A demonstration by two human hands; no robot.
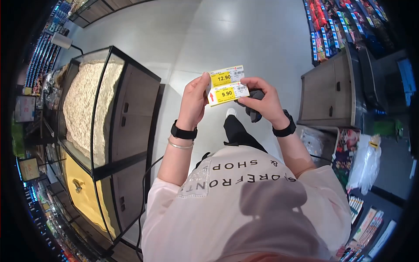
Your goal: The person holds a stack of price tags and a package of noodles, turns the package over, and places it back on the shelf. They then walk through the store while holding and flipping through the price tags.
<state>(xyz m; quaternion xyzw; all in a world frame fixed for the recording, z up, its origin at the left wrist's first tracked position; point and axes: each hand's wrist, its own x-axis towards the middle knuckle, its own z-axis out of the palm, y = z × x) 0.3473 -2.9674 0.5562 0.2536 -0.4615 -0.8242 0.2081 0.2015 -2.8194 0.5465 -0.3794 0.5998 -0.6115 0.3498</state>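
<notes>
Grey shop floor (244,39) below, glass-topped grain bins (94,109) off to one side. Left hand (195,101) pinched two yellow-and-white paper price tags (228,85) at chest height; right hand (260,101) gripped a dark handheld scanner (254,109) just behind them.

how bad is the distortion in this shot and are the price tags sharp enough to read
Head view: strong fisheye, black corners, the bin cabinet bows outward. The price tags between the left hand and right hand are sharp, reading 12.90 and 9.90. A head-shaped shadow falls on the shirt.
</notes>
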